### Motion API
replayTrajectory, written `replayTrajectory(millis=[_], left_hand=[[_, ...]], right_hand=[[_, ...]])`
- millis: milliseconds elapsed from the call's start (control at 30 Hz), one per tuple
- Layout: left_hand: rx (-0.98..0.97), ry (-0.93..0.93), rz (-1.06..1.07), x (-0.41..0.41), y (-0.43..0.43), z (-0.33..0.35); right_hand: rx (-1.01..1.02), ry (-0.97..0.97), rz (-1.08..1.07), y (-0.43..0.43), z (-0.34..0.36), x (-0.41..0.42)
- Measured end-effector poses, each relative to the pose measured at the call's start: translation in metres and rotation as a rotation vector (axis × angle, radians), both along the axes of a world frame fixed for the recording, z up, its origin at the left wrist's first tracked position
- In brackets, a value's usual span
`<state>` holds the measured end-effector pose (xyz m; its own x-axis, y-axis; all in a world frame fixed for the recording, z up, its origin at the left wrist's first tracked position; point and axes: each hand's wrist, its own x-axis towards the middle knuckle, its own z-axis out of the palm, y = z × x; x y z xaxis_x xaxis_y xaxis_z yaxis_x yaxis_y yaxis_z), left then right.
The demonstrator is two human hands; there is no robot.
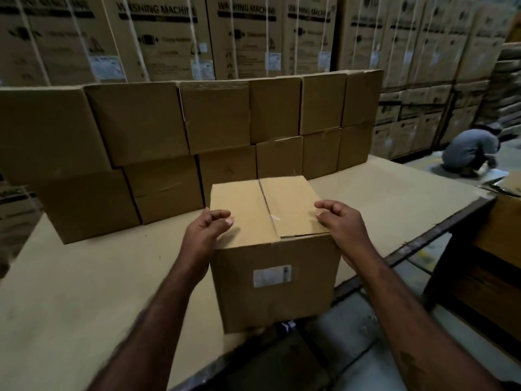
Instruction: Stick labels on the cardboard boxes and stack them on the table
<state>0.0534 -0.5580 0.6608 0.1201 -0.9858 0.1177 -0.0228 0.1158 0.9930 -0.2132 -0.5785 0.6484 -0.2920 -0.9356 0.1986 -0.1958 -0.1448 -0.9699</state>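
A closed cardboard box (262, 210) stands at the table's near edge, its near lower corner hanging slightly past the edge. A white label (272, 276) is stuck on its front face. My left hand (207, 228) curls against the box's upper left edge, fingers bent, thumb over the top. My right hand (339, 221) curls at the upper right edge the same way. Both hands touch or nearly touch the box; a firm grip cannot be made out. Behind it a wall of stacked boxes (197, 131), two high, runs along the table (70, 292).
Tall washing-machine cartons (158, 38) fill the background. A person (470, 150) crouches on the floor at the right. A wooden stand with an open carton (501, 215) sits beyond the table's right edge. Bare tabletop lies to the left and right of the box.
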Motion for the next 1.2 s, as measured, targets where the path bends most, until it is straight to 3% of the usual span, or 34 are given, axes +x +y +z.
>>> replayTrajectory(millis=[133,267,400,533,600,667,733,800,867,967,1067,1200], left_hand=[[0.031,-0.106,-0.103,0.013,-0.045,-0.004],[0.071,-0.146,-0.061,0.030,-0.067,0.012],[0.149,-0.126,0.044,0.048,-0.076,0.030],[0.281,0.004,0.030,0.067,-0.082,0.040],[0.380,0.024,-0.007,0.079,-0.086,0.040],[0.419,-0.085,-0.015,0.088,-0.090,0.041],[0.350,-0.309,0.030,0.094,-0.097,0.047],[0.161,-0.506,0.112,0.092,-0.104,0.059],[-0.018,-0.595,0.147,0.084,-0.111,0.073],[-0.135,-0.600,0.165,0.066,-0.126,0.086],[-0.133,-0.531,0.137,0.054,-0.139,0.087],[-0.127,-0.542,0.216,0.052,-0.156,0.083]], right_hand=[[0.036,0.079,-0.258,-0.035,0.007,0.017],[-0.012,0.113,-0.251,-0.060,0.052,0.034],[-0.119,0.233,0.014,-0.080,0.123,0.057],[0.030,0.501,0.472,-0.105,0.174,0.077],[0.016,0.585,0.533,-0.123,0.177,0.092],[-0.056,0.646,0.506,-0.143,0.170,0.110],[-0.139,0.675,0.441,-0.165,0.163,0.128],[-0.187,0.681,0.363,-0.184,0.153,0.143],[-0.223,0.700,0.275,-0.196,0.141,0.155],[-0.381,0.795,0.169,-0.205,0.129,0.170],[-0.649,0.663,0.157,-0.211,0.116,0.171],[-0.612,0.795,0.197,-0.213,0.079,0.155]])
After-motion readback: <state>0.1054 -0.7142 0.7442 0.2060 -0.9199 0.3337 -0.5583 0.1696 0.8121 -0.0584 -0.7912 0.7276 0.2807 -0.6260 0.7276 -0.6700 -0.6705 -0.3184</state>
